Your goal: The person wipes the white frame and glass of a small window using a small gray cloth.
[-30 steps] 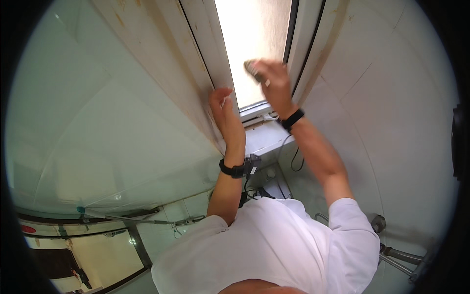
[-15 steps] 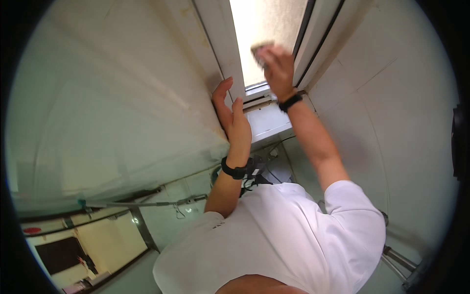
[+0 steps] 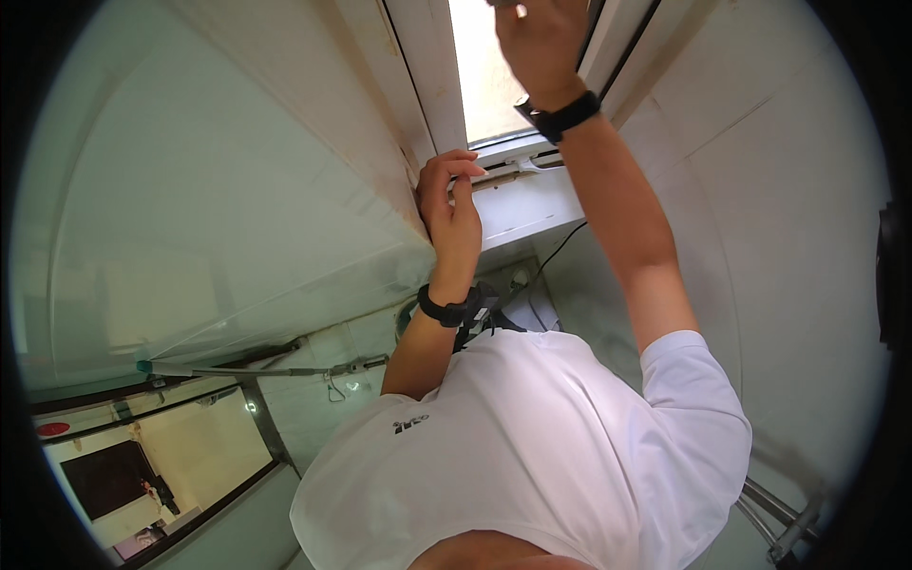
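My right hand (image 3: 543, 47) is raised in front of the narrow window pane (image 3: 483, 95) at the top edge of the view. Its fingers are closed on a small grey-brown wad (image 3: 502, 3), mostly cut off by the picture's edge, so its kind is unclear. Lower and to the left, my left hand (image 3: 452, 199) rests against the corner where the white window frame (image 3: 424, 76) meets the tiled wall. Its fingers are loosely bent, thumb apart, with nothing seen in them. Just right of it is a white window handle (image 3: 527, 165) on the frame's lower part.
Pale tiled walls (image 3: 237, 190) rise close on both sides. A white sill (image 3: 522, 209) juts out below the window, with a black cable (image 3: 562, 245) hanging under it. A metal rod (image 3: 256, 370) crosses the lower left above a mirror (image 3: 223, 437). Metal pipes (image 3: 779, 513) stand at lower right.
My right hand has moved up the pane with the wad, partly out of the picture. My left hand stays at the frame, its fingers now bent further to the right.
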Demonstrator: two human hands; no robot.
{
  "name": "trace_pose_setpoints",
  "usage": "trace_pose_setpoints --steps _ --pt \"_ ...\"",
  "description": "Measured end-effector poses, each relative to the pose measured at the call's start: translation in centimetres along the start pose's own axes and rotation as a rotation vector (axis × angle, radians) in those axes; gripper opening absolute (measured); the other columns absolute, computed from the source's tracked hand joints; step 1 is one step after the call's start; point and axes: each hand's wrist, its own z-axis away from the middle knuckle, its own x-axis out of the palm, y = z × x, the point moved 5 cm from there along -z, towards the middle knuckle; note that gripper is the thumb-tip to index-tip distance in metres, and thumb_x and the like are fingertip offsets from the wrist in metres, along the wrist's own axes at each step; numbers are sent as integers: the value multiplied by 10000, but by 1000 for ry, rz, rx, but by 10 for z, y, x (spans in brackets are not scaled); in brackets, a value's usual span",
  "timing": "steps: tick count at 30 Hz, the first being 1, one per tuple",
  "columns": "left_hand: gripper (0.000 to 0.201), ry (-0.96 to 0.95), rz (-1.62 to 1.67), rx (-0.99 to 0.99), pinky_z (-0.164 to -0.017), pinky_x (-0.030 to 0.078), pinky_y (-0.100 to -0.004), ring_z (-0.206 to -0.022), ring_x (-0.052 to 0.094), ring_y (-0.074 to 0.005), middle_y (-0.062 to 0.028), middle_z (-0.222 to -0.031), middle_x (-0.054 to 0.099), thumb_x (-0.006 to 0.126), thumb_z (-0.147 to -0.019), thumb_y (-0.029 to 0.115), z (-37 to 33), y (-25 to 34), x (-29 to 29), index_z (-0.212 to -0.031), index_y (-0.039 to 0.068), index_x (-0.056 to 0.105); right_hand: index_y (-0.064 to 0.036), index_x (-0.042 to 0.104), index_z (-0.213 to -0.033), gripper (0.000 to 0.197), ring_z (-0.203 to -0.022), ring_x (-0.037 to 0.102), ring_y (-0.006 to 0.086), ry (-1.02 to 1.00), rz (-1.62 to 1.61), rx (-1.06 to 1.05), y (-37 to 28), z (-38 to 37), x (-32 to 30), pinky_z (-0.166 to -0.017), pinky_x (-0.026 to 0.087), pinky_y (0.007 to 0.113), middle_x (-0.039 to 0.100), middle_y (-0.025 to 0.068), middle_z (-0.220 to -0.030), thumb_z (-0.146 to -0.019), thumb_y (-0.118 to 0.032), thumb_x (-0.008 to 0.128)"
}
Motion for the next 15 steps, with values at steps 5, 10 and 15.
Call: trace_pose_setpoints --steps 5,10,15 --pt "135 -10 142 -85 -1011 463 -322 -1082 629 -203 -92 -1091 687 502 -961 -25 5 -4 4 -902 26 612 -150 776 -1153 405 -1021 636 276 -96 34 144 -21 127 4 -886 490 408 700 38 -1105 -794 19 699" --pt "160 -6 191 -126 -976 474 -306 -1039 625 -187 -92 -1080 681 482 -982 -9 9 2 9 -884 31 602 -120 779 -1033 284 -1029 666 276 -678 -15 469 -12 273 -24 -904 547 415 726 9 -1073 -806 28 693" --pt "162 -7 105 -97 -964 473 -292 -1032 627 -188 -83 -1075 681 488 -981 -9 19 -17 8 -880 38 606 -125 742 -1128 398 -1033 659 337 -236 51 386 28 184 -69 -948 513 454 722 52 -1112 -777 64 738"
